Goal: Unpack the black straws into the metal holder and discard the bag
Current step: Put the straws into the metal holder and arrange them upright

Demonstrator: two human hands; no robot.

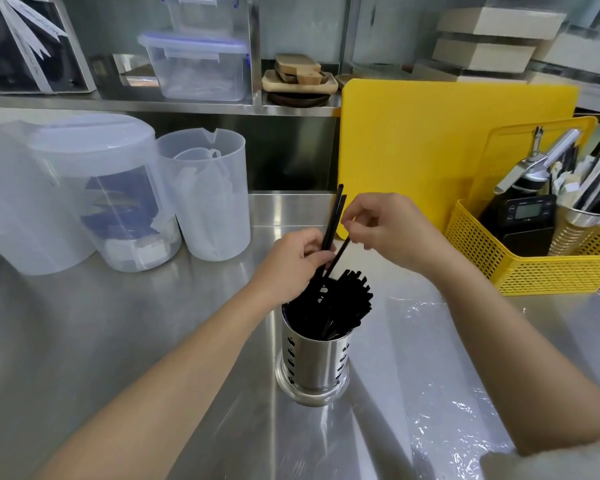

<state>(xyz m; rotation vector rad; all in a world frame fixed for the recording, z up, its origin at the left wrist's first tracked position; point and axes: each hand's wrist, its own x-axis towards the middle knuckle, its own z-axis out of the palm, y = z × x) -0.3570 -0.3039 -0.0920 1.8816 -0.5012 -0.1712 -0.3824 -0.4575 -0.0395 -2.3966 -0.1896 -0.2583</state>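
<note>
Both hands on loose black straws above the metal holder; bag flat on the counter.

Left to right: 2 translucent plastic pitchers (84, 188) at the back left, the lidded one beside the open one. Left hand (293, 261) clenched around 2 black straws (333, 220) standing up out of its grip. Directly below, 1 perforated metal holder (314, 362) upright on the steel counter (118, 341), packed with a bunch of black straws (336, 303); too dense to count. Right hand (392, 230) pinches the top of 1 tilted straw (338, 254) whose lower end runs down into the bunch. 1 clear plastic bag (440, 375) lies flat right of the holder, under the right forearm. 1 yellow cutting board (430, 143) leans at the back, 1 yellow mesh basket (534, 268) far right.
</note>
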